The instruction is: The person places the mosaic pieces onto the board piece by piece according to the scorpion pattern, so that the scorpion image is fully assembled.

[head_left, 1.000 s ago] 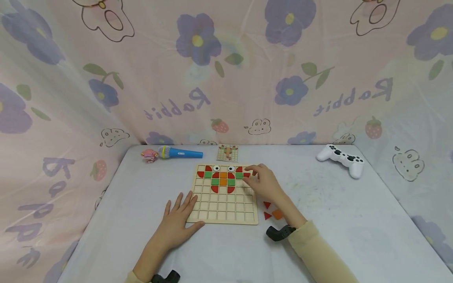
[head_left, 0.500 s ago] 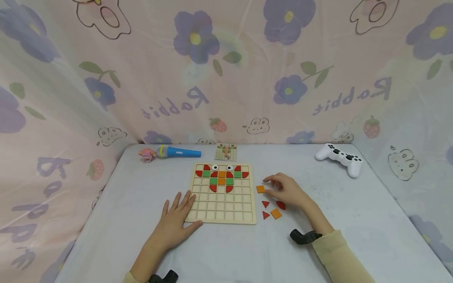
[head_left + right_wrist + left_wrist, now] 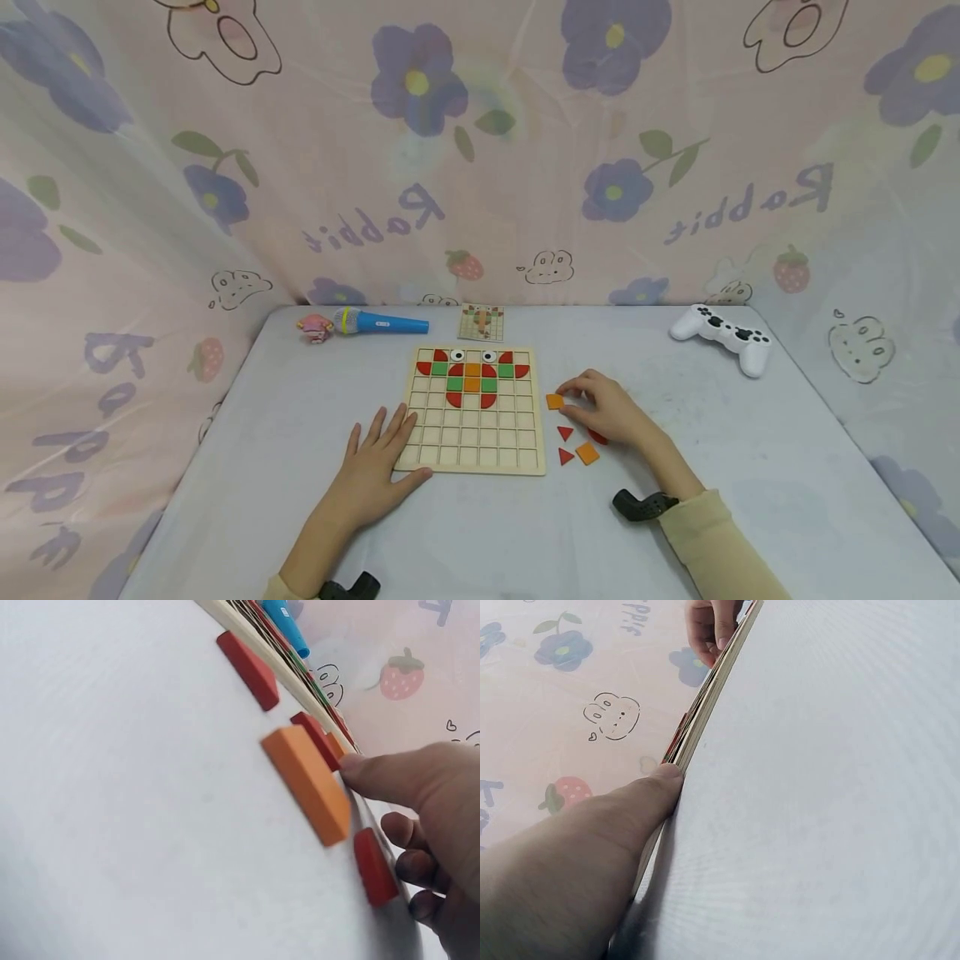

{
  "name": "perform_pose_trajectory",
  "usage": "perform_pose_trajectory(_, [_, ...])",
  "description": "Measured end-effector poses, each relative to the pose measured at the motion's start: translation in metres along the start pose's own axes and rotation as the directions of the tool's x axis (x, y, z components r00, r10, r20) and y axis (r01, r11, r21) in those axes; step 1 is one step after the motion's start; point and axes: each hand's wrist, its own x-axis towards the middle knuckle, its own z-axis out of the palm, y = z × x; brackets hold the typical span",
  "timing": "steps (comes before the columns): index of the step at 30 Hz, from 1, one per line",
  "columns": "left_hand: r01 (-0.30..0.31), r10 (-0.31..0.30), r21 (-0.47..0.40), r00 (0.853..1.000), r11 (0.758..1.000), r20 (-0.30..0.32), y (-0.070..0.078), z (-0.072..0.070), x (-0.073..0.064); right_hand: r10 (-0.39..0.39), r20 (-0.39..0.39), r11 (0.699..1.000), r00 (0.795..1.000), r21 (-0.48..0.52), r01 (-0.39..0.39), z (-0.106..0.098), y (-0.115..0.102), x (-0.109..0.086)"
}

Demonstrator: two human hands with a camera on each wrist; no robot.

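The wooden grid board [image 3: 472, 433] lies on the table, with red, green and orange tiles and two eye pieces forming a pattern in its upper rows. My left hand [image 3: 371, 479] rests spread at its lower left, fingertips on the left edge; the left wrist view shows the thumb [image 3: 641, 806] against the board's side. Right of the board, my right hand [image 3: 603, 408] has thumb and forefinger at an orange square tile [image 3: 555, 402], pinching it at the table. Near this hand lie two red triangles [image 3: 566, 433], another orange square [image 3: 587, 453] and a partly hidden red curved piece [image 3: 597, 436].
A small pattern card [image 3: 482, 322] lies behind the board. Toward the back left are a blue toy microphone [image 3: 386, 322] and a pink figurine [image 3: 316, 328]. A white game controller [image 3: 723, 335] sits at the back right. Printed cloth hangs around the table.
My right hand has drawn back from the board's upper right, where a red piece now shows, to the orange square tile beside the board. The left hand stays in place.
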Motion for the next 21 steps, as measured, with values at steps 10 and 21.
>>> perform_pose_trajectory(10, [-0.008,0.008,0.004,1.0,1.0,-0.004,-0.001,0.0,0.0,-0.012,-0.052,1.0,0.999,0.019,0.013,0.001,-0.005,0.004])
perform_pose_trajectory(21, [-0.005,0.005,0.006,1.0,1.0,0.004,0.001,-0.003,0.0,0.024,-0.123,0.993,0.992,0.117,-0.01,0.028,-0.052,0.026])
